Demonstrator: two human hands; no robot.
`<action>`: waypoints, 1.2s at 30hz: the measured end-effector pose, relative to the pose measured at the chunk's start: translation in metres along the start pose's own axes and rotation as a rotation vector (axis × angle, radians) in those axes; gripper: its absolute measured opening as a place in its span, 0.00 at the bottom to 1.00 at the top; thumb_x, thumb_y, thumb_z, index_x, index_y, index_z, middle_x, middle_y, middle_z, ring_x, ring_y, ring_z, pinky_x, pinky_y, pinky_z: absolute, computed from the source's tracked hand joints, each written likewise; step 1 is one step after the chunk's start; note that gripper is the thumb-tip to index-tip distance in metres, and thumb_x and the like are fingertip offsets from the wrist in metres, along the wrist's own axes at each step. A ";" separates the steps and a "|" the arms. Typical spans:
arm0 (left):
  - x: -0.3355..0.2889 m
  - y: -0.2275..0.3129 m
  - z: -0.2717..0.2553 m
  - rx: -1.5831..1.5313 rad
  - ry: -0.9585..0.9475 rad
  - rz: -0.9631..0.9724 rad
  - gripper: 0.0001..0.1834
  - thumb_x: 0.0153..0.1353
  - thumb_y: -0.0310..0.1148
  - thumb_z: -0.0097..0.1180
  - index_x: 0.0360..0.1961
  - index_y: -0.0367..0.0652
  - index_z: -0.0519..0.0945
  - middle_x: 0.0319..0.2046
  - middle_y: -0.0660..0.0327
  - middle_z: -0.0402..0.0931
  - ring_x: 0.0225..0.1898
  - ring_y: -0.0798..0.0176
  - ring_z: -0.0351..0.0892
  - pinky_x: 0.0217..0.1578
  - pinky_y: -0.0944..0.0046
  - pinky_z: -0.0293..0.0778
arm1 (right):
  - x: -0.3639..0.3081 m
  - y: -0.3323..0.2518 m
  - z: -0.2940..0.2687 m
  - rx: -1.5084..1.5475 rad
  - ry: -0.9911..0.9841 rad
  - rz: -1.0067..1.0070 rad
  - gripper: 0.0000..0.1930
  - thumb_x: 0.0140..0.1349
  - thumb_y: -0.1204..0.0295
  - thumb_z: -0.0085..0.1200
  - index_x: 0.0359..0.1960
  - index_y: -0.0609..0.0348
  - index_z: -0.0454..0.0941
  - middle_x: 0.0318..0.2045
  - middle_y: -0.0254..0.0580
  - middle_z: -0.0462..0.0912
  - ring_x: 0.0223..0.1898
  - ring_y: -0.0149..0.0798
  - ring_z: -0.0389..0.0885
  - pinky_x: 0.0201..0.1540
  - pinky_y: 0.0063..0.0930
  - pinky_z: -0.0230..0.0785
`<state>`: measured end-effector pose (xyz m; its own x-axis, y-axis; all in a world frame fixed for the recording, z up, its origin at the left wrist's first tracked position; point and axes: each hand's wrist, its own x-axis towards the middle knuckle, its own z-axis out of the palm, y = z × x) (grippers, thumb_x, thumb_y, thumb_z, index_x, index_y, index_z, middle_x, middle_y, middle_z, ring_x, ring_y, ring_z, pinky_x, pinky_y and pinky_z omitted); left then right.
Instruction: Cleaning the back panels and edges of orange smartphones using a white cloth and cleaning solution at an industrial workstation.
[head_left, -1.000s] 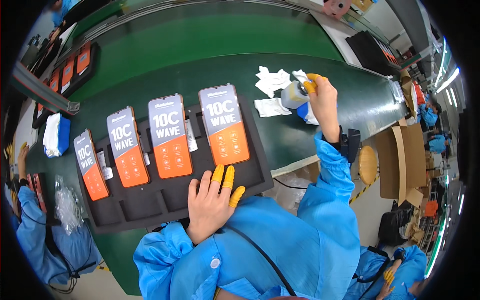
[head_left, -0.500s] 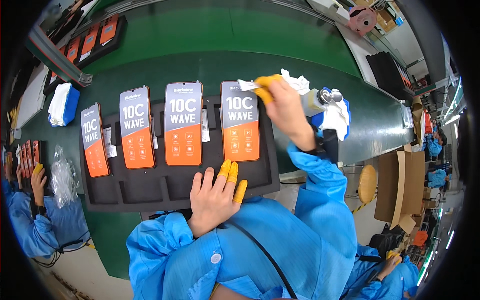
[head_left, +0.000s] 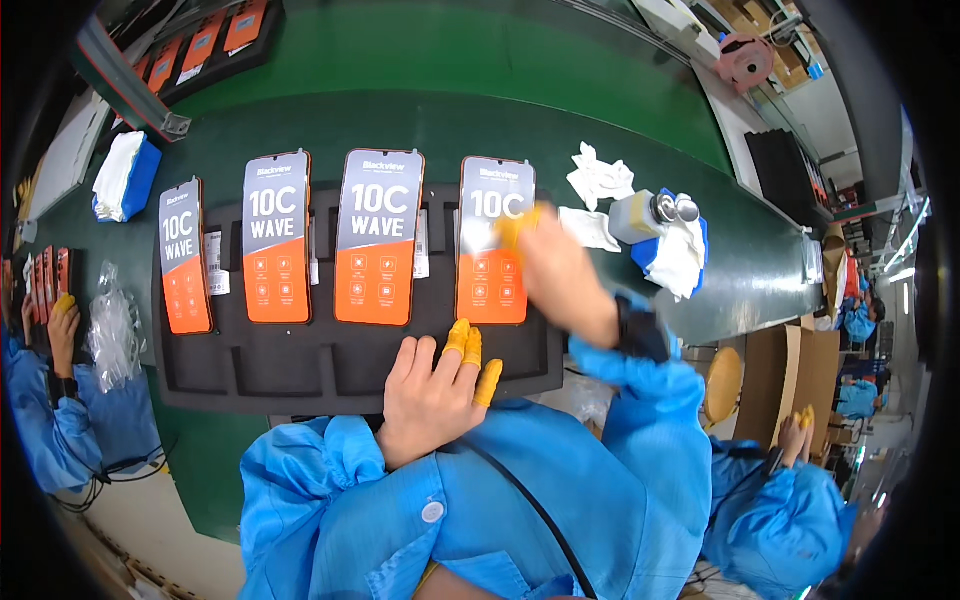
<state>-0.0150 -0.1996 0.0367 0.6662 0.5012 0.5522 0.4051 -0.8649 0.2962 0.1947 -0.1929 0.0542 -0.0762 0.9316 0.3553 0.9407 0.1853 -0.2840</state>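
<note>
Several smartphones with grey-and-orange printed front films lie in a row on a black foam tray (head_left: 290,385). Over the middle of the rightmost smartphone (head_left: 492,290) is my right hand (head_left: 560,270), smeared by motion, its yellow-cotted fingers bunched at the screen. A whitish blur at those fingertips looks like the white wipe, mostly hidden. My left hand (head_left: 430,400) lies on the tray's near side with fingers stretched out, some in yellow finger cots. One of its fingertips meets that smartphone's lower edge. Further left are a wide-looking smartphone (head_left: 378,260) and another smartphone (head_left: 278,250).
Crumpled white wipes (head_left: 600,178) and a flat white cloth (head_left: 590,228) lie right of the tray. Beside them stand a bottle with metal tops (head_left: 632,216) and a blue box (head_left: 690,270). Another blue box (head_left: 142,178) is at left. Co-workers sit on both sides.
My right hand has moved down the rightmost smartphone from its top edge to its middle. The left hand stays in place. The view has shifted slightly.
</note>
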 end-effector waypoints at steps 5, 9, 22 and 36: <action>-0.002 -0.002 0.002 0.006 0.013 -0.024 0.13 0.50 0.39 0.61 0.22 0.38 0.80 0.22 0.57 0.71 0.29 0.52 0.70 0.37 0.54 0.70 | 0.057 0.042 0.001 0.089 0.179 0.045 0.11 0.49 0.79 0.53 0.36 0.64 0.72 0.31 0.53 0.73 0.33 0.55 0.74 0.34 0.41 0.69; -0.007 -0.005 0.001 -0.025 0.002 -0.036 0.13 0.46 0.38 0.63 0.21 0.38 0.79 0.24 0.55 0.72 0.30 0.50 0.70 0.37 0.53 0.69 | -0.008 0.001 0.003 -0.009 -0.018 -0.099 0.12 0.46 0.79 0.54 0.36 0.63 0.73 0.29 0.51 0.73 0.31 0.51 0.75 0.33 0.39 0.70; -0.009 -0.002 0.008 -0.018 0.022 -0.026 0.13 0.45 0.39 0.63 0.19 0.40 0.78 0.23 0.57 0.68 0.32 0.51 0.69 0.39 0.52 0.67 | 0.082 0.026 0.013 -0.005 0.164 -0.047 0.09 0.53 0.83 0.52 0.37 0.65 0.72 0.32 0.53 0.75 0.34 0.57 0.74 0.34 0.41 0.68; -0.016 -0.004 0.003 -0.025 -0.027 -0.031 0.13 0.42 0.41 0.64 0.23 0.43 0.79 0.27 0.60 0.66 0.34 0.54 0.65 0.36 0.54 0.62 | 0.050 -0.007 0.020 -0.090 0.047 -0.058 0.13 0.47 0.83 0.52 0.37 0.62 0.72 0.32 0.50 0.72 0.35 0.54 0.75 0.35 0.42 0.70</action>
<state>-0.0259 -0.2039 0.0240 0.6704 0.5276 0.5218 0.4103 -0.8495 0.3318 0.1773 -0.1412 0.0564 -0.1178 0.9040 0.4110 0.9611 0.2078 -0.1817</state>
